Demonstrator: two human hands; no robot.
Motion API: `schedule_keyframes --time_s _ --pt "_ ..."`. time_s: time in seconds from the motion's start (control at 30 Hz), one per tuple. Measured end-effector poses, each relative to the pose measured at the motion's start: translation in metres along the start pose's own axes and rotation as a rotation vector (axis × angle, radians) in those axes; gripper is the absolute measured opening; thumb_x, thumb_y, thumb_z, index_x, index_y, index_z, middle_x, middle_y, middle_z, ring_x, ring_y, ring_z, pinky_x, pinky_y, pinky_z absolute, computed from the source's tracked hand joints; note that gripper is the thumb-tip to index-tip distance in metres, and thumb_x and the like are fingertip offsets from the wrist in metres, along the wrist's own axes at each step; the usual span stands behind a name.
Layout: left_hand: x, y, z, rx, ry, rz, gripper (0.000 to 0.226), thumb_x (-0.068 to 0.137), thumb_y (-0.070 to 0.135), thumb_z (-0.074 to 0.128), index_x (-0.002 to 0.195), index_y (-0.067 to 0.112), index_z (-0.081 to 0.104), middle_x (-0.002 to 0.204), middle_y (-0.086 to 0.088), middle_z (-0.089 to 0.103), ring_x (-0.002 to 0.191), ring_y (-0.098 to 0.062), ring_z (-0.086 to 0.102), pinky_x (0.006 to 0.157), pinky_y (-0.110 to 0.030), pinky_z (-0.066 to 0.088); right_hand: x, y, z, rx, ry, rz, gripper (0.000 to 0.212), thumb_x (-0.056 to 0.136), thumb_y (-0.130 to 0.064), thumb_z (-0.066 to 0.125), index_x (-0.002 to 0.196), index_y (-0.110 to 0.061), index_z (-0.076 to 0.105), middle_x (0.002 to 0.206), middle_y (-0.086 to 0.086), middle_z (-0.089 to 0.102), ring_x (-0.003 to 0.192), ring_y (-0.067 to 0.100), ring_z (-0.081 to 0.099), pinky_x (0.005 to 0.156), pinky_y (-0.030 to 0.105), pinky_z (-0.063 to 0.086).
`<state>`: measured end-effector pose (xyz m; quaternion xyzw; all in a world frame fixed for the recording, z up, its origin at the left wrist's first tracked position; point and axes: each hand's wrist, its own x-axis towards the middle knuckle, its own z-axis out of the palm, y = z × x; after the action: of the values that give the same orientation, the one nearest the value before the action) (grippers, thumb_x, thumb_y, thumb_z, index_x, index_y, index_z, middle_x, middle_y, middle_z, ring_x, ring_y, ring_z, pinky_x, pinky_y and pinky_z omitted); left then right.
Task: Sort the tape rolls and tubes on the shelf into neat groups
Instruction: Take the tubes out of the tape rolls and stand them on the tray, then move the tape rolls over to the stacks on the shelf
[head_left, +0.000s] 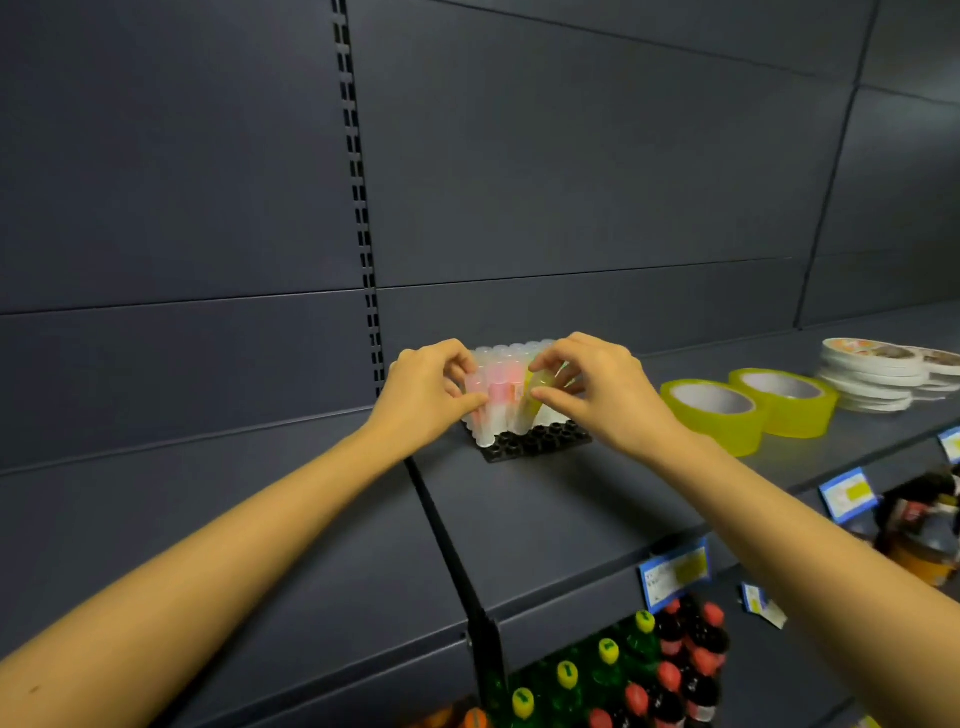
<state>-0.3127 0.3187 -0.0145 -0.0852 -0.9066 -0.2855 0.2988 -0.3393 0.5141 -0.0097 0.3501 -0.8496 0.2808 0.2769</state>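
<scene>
Left hand pinches pink tubes standing in black rack on shelf. Right hand pinches yellow tube beside them. Yellow tape rolls lie further right.

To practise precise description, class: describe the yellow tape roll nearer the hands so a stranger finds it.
Start at the dark grey shelf. Right of the black tube rack lie two yellow rolls. Yours is the yellow tape roll nearer the rack; its twin sits beside the white stack.
</scene>
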Motion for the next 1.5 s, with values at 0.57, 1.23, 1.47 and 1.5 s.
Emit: schedule_keyframes --time_s 0.57,1.23,1.47,1.5 --pt "0.002 0.014 0.020 0.610 0.059 0.100 0.032 0.091 0.039 0.053 0.113 0.018 0.063 0.110 0.001 0.054 0.095 -0.016 0.051 0.077 -0.025 0.032 0.048 0.033 0.019 0.048 -0.184 -0.131 0.022 0.082 -0.036 0.070 0.096 -0.019 0.066 0.091 -0.004 0.065 0.081 0.015 0.063 0.077 0.035 0.053" --pt "-0.097 0.040 -0.066 0.735 0.062 -0.526 0.025 0.093 0.031 0.050 0.107 0.016 0.063 0.112 -0.002 0.064 0.096 -0.020 0.059 0.077 -0.030 0.044 0.051 -0.038 0.032 -0.074 -0.237 -0.568 0.030 0.090 -0.027 0.047 0.116 -0.022 0.062 0.115 0.000 0.051 0.103 0.024 0.053 0.067 0.030 0.035" --pt "-0.188 0.036 -0.130 0.831 0.140 -0.755 0.022 0.091 0.032 0.051 0.102 0.019 0.065 0.106 -0.001 0.067 0.093 -0.020 0.061 0.073 -0.029 0.044 0.034 -0.130 0.071 0.068 -0.359 -0.762 0.030 0.092 -0.028 0.046 0.120 -0.024 0.058 0.124 -0.003 0.051 0.106 0.020 0.055 0.069 0.029 0.038" --pt "-0.202 0.035 -0.141 0.845 0.149 -0.785 0.021 0.091 0.033 0.051 0.101 0.020 0.065 0.106 -0.001 0.068 0.094 -0.021 0.062 0.074 -0.030 0.044 0.031 -0.145 0.076 0.080 -0.376 -0.781 0.030 0.092 -0.028 0.046 0.119 -0.024 0.058 0.125 -0.003 0.050 0.106 0.021 0.054 0.070 0.030 0.038"
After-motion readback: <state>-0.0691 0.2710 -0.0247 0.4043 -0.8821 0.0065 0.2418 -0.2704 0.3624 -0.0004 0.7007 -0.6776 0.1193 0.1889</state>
